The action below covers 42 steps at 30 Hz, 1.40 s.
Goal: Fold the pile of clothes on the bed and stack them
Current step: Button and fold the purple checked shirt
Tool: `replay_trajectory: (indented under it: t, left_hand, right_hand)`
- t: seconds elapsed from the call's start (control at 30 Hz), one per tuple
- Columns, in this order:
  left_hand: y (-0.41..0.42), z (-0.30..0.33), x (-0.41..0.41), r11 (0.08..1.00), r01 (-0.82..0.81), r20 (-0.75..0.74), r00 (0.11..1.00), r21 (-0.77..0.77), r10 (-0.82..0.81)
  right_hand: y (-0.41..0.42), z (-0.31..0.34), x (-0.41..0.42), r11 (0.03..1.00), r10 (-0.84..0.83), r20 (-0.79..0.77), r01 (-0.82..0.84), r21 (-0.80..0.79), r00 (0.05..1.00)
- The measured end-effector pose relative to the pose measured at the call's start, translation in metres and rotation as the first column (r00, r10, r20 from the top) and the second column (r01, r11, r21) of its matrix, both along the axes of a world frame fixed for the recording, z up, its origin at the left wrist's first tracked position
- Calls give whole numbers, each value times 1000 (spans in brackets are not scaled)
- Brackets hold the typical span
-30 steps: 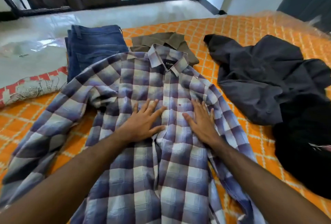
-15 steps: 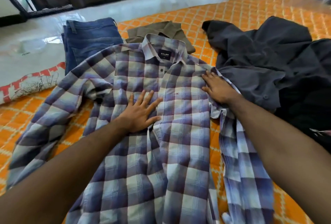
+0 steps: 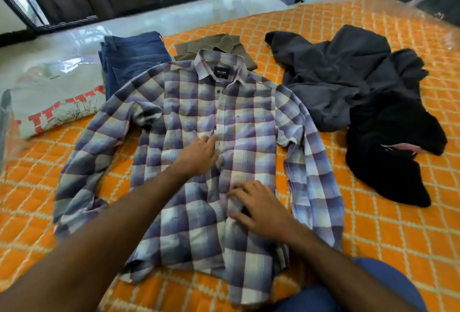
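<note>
A big bed (image 3: 373, 249) with an orange cover fills the room, and all the clothes lie on it. No box or basket is here; the bed carries everything.

In the middle of the bed a purple and white checked shirt (image 3: 251, 122) lies spread out, front side up, collar toward the far edge. Its two sleeves stretch out to the sides. Near the far left edge sit folded blue jeans (image 3: 132, 55). Right beside them is a folded brown shirt (image 3: 214, 46), and the checked shirt's collar lies partly over it. Toward the right edge a dark grey garment (image 3: 331, 75) lies in a crumpled heap, and a black garment (image 3: 388, 149) lies bunched up touching it, closer to the near side. A pillow (image 3: 52, 102) with red marks sits at the left edge under clear plastic.

The left hand (image 3: 199, 153) rests on the middle of the checked shirt, by the button strip. Its fingers are curled a little and the tips pinch or press the cloth there; I cannot tell which.

The right hand (image 3: 258, 208) is lower down on the shirt front, nearer the hem. Its fingers are bent and spread, pressing a small bunch of cloth.
</note>
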State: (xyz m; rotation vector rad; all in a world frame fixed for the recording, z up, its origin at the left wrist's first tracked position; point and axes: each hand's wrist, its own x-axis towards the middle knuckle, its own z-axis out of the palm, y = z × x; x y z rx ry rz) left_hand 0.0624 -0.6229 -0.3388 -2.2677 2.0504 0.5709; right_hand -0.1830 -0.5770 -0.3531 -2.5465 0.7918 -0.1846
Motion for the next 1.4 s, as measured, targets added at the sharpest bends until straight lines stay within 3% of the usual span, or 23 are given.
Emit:
replay_trajectory:
  t: [0.07, 0.13, 0.2, 0.27, 0.33, 0.43, 0.6, 0.73, 0.8, 0.87, 0.97, 1.1, 1.2, 1.4]
  left_hand:
    - [35, 4, -10, 998, 47, -43, 998, -30, -48]
    - [69, 1, -17, 987, 143, -39, 989, -74, -146]
    - [97, -7, -27, 971, 227, -37, 972, -73, -230]
    - [106, -18, -33, 979, 205, -106, 973, -6, -204]
    - [107, -22, -37, 983, 177, -157, 973, 43, -168]
    - [105, -24, -40, 990, 132, -212, 970, 55, -118]
    - [109, -34, -33, 986, 162, -190, 970, 27, -154]
    - [107, -38, -31, 982, 187, -193, 964, 1, -183]
    - [109, -37, -32, 984, 175, -207, 963, -9, -173]
    - [107, -37, -32, 988, 156, -250, 956, -1, -151]
    - [99, -30, -37, 992, 128, -319, 941, 25, -113]
    - [102, -19, -43, 998, 55, -415, 908, -8, -53]
    - [110, -22, -44, 999, 46, -401, 915, -17, -49]
    - [113, -21, -61, 999, 29, -262, 965, 31, -20]
  right_hand:
    - [1, -7, -14, 954, -280, 41, 273, 126, 959]
    - [0, -11, -30, 781, -606, 103, 566, 263, 789]
    - [2, -10, -47, 628, -731, 74, 625, 464, 679]
    - [8, -5, -57, 614, -607, -77, 529, 586, 791]
    - [20, 5, -65, 744, -398, -260, 475, 470, 880]
    - [26, 18, -71, 838, -291, -407, 436, 327, 866]
    - [21, 42, -94, 765, -413, -500, 588, 262, 761]
    - [29, 37, -117, 708, -639, -565, 686, -167, 522]
    - [35, 42, -115, 640, -711, -420, 767, -56, 563]
    - [39, 50, -99, 583, -738, -261, 782, 218, 623]
    - [42, 60, -62, 446, -642, -335, 691, 568, 690]
    - [44, 35, -41, 393, -647, -303, 647, 654, 699]
    - [45, 20, -42, 257, -774, -214, 604, 754, 596]
    - [35, 28, -53, 293, -771, -152, 556, 778, 618]
